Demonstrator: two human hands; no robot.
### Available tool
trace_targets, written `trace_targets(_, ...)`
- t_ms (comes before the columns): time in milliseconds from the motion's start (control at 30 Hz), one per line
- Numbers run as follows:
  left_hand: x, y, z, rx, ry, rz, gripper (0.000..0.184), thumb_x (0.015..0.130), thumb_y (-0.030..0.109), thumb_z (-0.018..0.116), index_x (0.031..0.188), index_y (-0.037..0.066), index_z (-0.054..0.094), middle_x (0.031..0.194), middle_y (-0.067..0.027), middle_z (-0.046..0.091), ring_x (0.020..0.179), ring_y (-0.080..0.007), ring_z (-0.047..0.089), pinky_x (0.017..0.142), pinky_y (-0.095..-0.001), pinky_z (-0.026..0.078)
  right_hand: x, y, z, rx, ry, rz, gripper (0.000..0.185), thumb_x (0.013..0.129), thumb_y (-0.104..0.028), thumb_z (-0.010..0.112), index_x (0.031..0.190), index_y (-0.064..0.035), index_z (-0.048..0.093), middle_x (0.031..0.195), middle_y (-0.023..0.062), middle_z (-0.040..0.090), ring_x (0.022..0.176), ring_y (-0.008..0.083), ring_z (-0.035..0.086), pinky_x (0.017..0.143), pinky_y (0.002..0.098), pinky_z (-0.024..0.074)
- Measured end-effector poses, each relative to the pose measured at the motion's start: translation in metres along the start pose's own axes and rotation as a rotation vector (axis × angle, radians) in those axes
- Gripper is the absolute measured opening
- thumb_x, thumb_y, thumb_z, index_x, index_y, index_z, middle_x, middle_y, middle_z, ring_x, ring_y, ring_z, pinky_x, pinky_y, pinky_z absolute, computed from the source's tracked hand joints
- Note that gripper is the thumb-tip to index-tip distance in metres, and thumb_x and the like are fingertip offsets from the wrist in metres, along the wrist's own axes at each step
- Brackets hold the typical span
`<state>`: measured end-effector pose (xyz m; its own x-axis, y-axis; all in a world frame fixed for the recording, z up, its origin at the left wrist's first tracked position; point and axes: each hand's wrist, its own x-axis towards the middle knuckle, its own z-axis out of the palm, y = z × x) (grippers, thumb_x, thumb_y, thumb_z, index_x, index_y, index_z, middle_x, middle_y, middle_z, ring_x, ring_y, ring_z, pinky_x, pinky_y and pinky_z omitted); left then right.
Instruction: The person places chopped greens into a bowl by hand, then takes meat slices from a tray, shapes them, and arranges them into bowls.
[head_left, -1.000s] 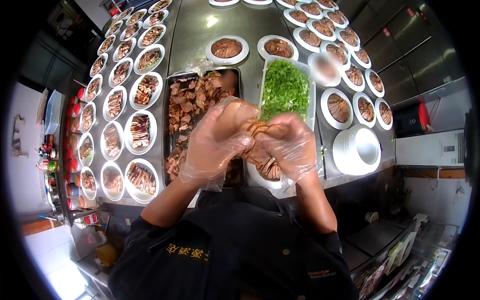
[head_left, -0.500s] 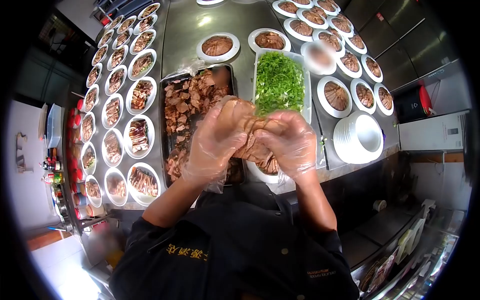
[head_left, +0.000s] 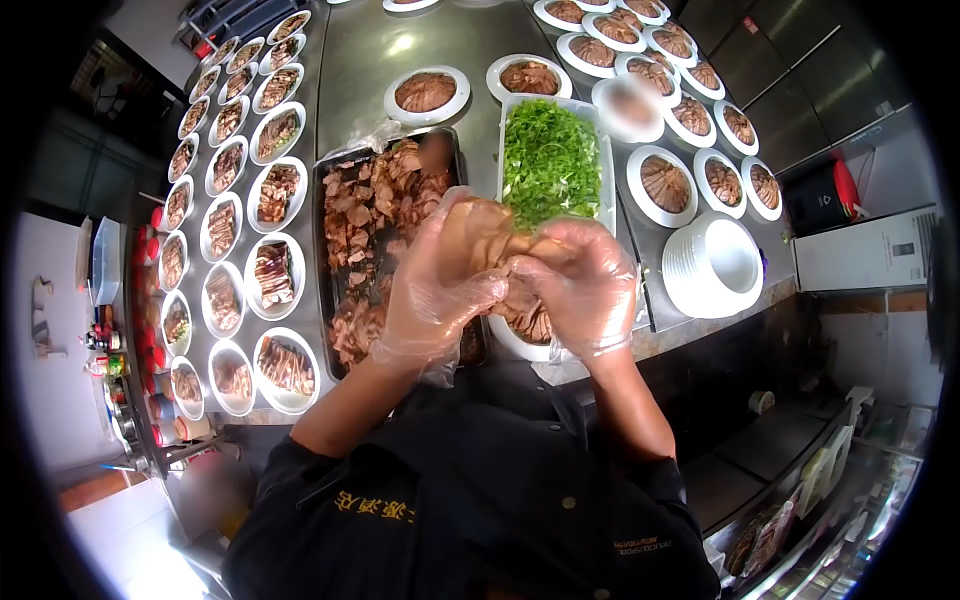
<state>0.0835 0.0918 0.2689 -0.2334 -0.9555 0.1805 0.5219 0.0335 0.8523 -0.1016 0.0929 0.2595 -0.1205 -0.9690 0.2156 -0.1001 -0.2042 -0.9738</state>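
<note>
My left hand (head_left: 430, 285), in a clear plastic glove, is closed with its thumb against the fingers. My right hand (head_left: 588, 290), gloved the same way, meets it fingertip to fingertip. Between them they grip sliced meat (head_left: 519, 292), mostly covered by fingers and glove film. Directly below, partly hidden by the hands, is a white plate (head_left: 520, 352) of fanned meat slices. To the left, under my left hand's edge, lies a black tray (head_left: 321, 260) of loose cut meat (head_left: 350, 205). Beyond my right hand stands a clear tub (head_left: 607, 190) of chopped greens (head_left: 550, 150).
Several filled oval plates (head_left: 275, 275) line the left side of the steel table (head_left: 350, 50). Round plates of sliced meat (head_left: 662, 187) crowd the right, beside a stack of white plates (head_left: 715, 270). Two more meat plates (head_left: 427, 94) stand behind the tray and tub.
Both hands stay together at nearly the same spot, with the fingers slightly shifted. Less of the meat below them shows between the thumbs. The whole view has moved a little.
</note>
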Motion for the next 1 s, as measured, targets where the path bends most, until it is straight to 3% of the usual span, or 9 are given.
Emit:
trace_targets(100, -0.001, 0.000, -0.004, 0.082, 0.091, -0.074, 0.087, 0.092, -0.011, 0.078, 0.164, -0.007, 0.029, 0.151, -0.0179, 0.056, 0.139, -0.0281, 0.061, 0.116, -0.0385, 0.050, 0.003, -0.015, -0.001, -0.181, 0.003, -0.266, 0.032, 0.084, -0.003, 0.092, 0.111, -0.0092, 0.076, 0.113, 0.0046, 0.080, 0.092, 0.0178, 0.078, 0.075, 0.0304, 0.0627)
trace_targets(167, 0.000, 0.002, -0.005, -0.164, 0.165, -0.120, 0.086, 0.090, -0.009, 0.081, 0.161, -0.008, 0.032, 0.152, -0.0184, 0.057, 0.132, -0.0274, 0.066, 0.110, -0.0356, 0.055, 0.010, -0.020, -0.007, -0.398, -0.016, -0.588, 0.029, 0.083, -0.004, 0.093, 0.108, -0.0097, 0.079, 0.110, 0.0060, 0.081, 0.089, 0.0228, 0.079, 0.072, 0.0339, 0.0635)
trace_targets(233, -0.004, 0.002, -0.015, -0.145, 0.227, -0.212, 0.085, 0.089, -0.006, 0.084, 0.159, -0.008, 0.036, 0.153, -0.0181, 0.057, 0.127, -0.0269, 0.069, 0.106, -0.0351, 0.057, 0.003, -0.022, -0.006, -0.377, 0.004, -0.679, 0.026, 0.082, -0.003, 0.093, 0.103, -0.0077, 0.080, 0.102, 0.0076, 0.081, 0.088, 0.0245, 0.079, 0.069, 0.0364, 0.0636)
trace_targets(367, -0.009, 0.006, -0.021, -0.090, 0.246, -0.170, 0.082, 0.089, -0.003, 0.085, 0.158, -0.005, 0.042, 0.151, -0.0156, 0.060, 0.134, -0.0244, 0.064, 0.111, -0.0358, 0.054, -0.004, -0.045, -0.006, -0.175, -0.183, -0.605, 0.030, 0.081, -0.003, 0.094, 0.108, -0.0060, 0.079, 0.099, 0.0101, 0.081, 0.087, 0.0223, 0.079, 0.070, 0.0324, 0.0640)
trace_targets(433, -0.016, 0.002, -0.024, -0.037, 0.226, -0.025, 0.080, 0.089, -0.003, 0.086, 0.157, -0.005, 0.045, 0.149, -0.0136, 0.062, 0.137, -0.0218, 0.061, 0.116, -0.0354, 0.050, 0.000, -0.032, 0.008, -0.146, -0.172, -0.434, 0.037, 0.081, -0.002, 0.094, 0.113, -0.0061, 0.078, 0.101, 0.0086, 0.081, 0.090, 0.0197, 0.079, 0.073, 0.0305, 0.0643)
trace_targets(633, -0.022, 0.010, -0.037, 0.048, 0.244, -0.048, 0.082, 0.090, -0.004, 0.084, 0.161, -0.005, 0.042, 0.145, -0.0120, 0.064, 0.136, -0.0211, 0.061, 0.117, -0.0356, 0.048, -0.001, -0.026, 0.041, 0.231, -0.037, 0.036, 0.038, 0.087, 0.004, 0.088, 0.123, -0.0013, 0.076, 0.105, 0.0052, 0.080, 0.090, 0.0096, 0.073, 0.071, 0.0262, 0.0609)
trace_targets(767, -0.027, 0.000, -0.049, -0.031, 0.263, -0.052, 0.078, 0.093, -0.003, 0.082, 0.161, -0.004, 0.042, 0.143, -0.0115, 0.065, 0.134, -0.0206, 0.062, 0.116, -0.0353, 0.049, -0.003, -0.022, 0.028, 0.079, -0.278, 0.320, 0.032, 0.090, -0.001, 0.088, 0.120, -0.0005, 0.077, 0.098, 0.0041, 0.080, 0.083, 0.0090, 0.068, 0.073, 0.0238, 0.0554)
trace_targets(900, -0.029, -0.003, -0.059, 0.236, 0.216, 0.025, 0.076, 0.095, -0.001, 0.082, 0.161, -0.004, 0.043, 0.142, -0.0118, 0.065, 0.133, -0.0202, 0.062, 0.115, -0.0357, 0.050, 0.004, -0.015, 0.021, -0.137, -0.344, 0.003, 0.037, 0.088, -0.005, 0.090, 0.123, -0.0027, 0.077, 0.099, 0.0043, 0.079, 0.075, 0.0070, 0.066, 0.063, 0.0263, 0.0548)
trace_targets(1000, -0.029, -0.001, -0.046, 0.282, 0.269, 0.032, 0.079, 0.093, -0.003, 0.082, 0.162, -0.002, 0.043, 0.144, -0.0103, 0.064, 0.131, -0.0182, 0.062, 0.113, -0.0341, 0.051, 0.009, -0.033, 0.013, -0.137, -0.413, 0.213, 0.038, 0.089, -0.006, 0.090, 0.125, -0.0047, 0.078, 0.100, 0.0050, 0.079, 0.079, 0.0082, 0.069, 0.067, 0.0264, 0.0571)
